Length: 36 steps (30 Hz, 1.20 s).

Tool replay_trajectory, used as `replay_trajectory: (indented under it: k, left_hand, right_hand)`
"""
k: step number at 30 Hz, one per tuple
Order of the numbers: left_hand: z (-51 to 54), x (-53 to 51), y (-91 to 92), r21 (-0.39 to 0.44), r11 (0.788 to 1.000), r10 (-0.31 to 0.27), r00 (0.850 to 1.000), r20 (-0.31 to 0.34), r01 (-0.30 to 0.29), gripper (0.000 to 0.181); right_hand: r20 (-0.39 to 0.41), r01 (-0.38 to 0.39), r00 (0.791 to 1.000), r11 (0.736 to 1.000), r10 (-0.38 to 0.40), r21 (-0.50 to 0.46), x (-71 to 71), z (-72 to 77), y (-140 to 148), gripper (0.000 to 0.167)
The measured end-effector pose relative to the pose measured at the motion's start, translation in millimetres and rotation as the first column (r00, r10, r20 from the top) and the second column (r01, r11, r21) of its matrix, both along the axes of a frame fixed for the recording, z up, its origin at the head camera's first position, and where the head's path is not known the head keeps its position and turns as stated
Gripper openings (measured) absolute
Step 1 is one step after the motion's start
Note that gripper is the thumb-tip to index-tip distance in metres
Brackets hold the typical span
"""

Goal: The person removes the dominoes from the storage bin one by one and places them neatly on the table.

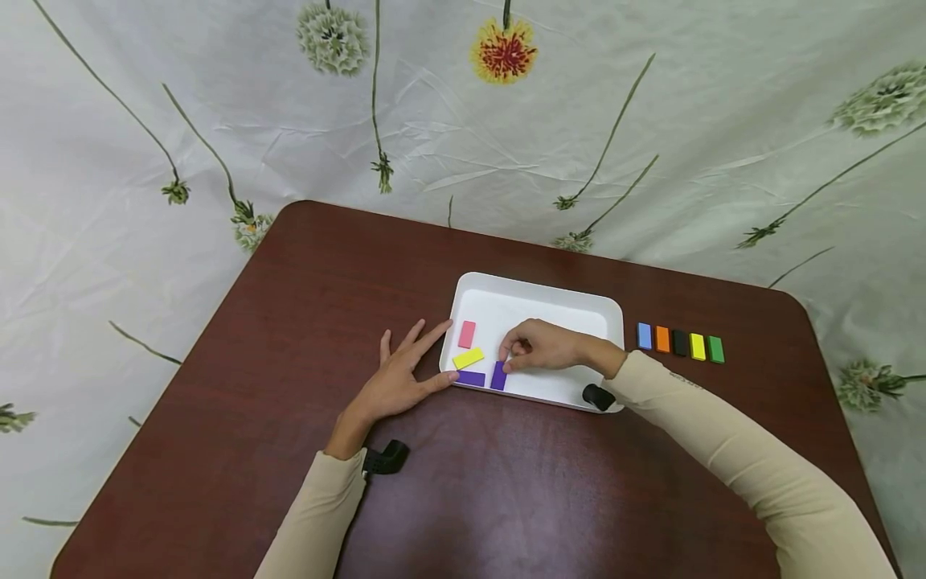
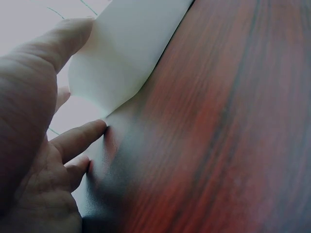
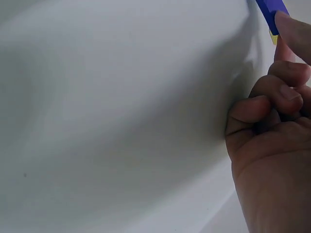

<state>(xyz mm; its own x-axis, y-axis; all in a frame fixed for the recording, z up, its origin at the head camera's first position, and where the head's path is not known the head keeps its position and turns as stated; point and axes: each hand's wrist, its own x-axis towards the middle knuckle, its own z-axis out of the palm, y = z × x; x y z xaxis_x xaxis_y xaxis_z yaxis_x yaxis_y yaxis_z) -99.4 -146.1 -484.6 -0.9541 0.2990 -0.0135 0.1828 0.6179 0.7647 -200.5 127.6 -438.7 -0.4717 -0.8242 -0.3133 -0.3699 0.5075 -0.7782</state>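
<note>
A white tray (image 1: 550, 291) lies on the table. My right hand (image 1: 546, 344) reaches inside it and pinches a purple block (image 1: 498, 375) between thumb and forefinger; in the right wrist view the same purple block (image 3: 273, 14) shows at the fingertips, the other fingers folded in. Another purple block (image 1: 472, 379) lies along the tray's near wall, with a yellow block (image 1: 468, 359) and a pink block (image 1: 467, 334) beyond it. My left hand (image 1: 398, 382) spreads its fingers at the tray's left end, thumb at the near-left corner; in the left wrist view its straight fingers touch the tray's outer wall (image 2: 126, 53).
To the right of the tray stands a row of several blocks: blue (image 1: 644, 336), orange (image 1: 661, 339), black (image 1: 680, 342), yellow (image 1: 698, 346) and green (image 1: 715, 350). The brown table (image 1: 347, 265) ends at a flowered cloth (image 1: 434, 121) behind it.
</note>
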Motion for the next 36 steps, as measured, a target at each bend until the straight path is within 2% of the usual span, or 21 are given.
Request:
replay_trajectory:
  k: [9, 17, 26, 31, 36]
  left_hand:
    - [-0.4, -1.3, 1.5, -0.007, 1.000, -0.005, 1.000, -0.004, 0.005, 0.081]
    - [0.0, -0.3, 2.4, 0.004, 1.000, -0.008, 1.000, -0.005, 0.008, 0.080]
    - [-0.5, -0.7, 1.8, 0.004, 1.000, -0.016, 1.000, -0.003, 0.016, 0.081]
    - [-1.2, -0.8, 0.0, 0.010, 1.000, -0.015, 1.000, -0.005, 0.015, 0.081]
    - [-0.8, -0.5, -0.8, 0.020, 1.000, -0.018, 1.000, -0.012, 0.018, 0.082]
  right_hand:
    - [0.047, -0.010, 0.999, 1.000, 0.009, 0.014, -6.0, 8.1, 4.5, 0.009]
    - [0.074, 0.037, 0.996, 0.999, -0.039, 0.036, -19.8, 28.3, 22.1, 0.010]
    - [0.083, 0.144, 0.985, 0.987, -0.149, 0.070, -28.0, 59.8, 64.6, 0.015]
    - [0.033, 0.197, 0.979, 0.977, -0.200, 0.086, -27.8, 70.6, 95.6, 0.017]
    - [0.032, 0.241, 0.969, 0.963, -0.246, 0.122, -23.1, 76.9, 125.9, 0.018]
